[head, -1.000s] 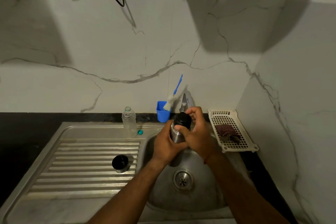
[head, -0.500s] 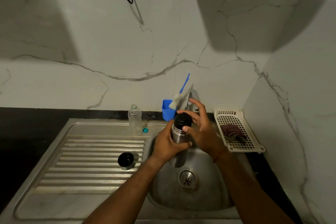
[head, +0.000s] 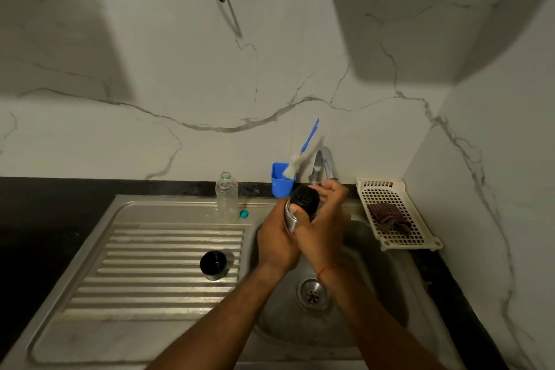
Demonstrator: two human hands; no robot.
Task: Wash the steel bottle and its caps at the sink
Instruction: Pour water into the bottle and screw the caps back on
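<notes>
Home kitchen — steel sink [head: 168,213], tap [head: 322,164], marble backsplash [head: 210,84]

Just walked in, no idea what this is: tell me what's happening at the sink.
A person holds the steel bottle over the sink basin, below the tap. The left hand grips its body; the right hand curls round the black top cap. A second black cap stands on the drainboard.

tap [head: 322,164] stands just behind; drainboard [head: 144,273] left lies open.

sink drainboard [head: 150,249] w/ black cap [head: 213,264], plastic btl [head: 226,198]
</notes>
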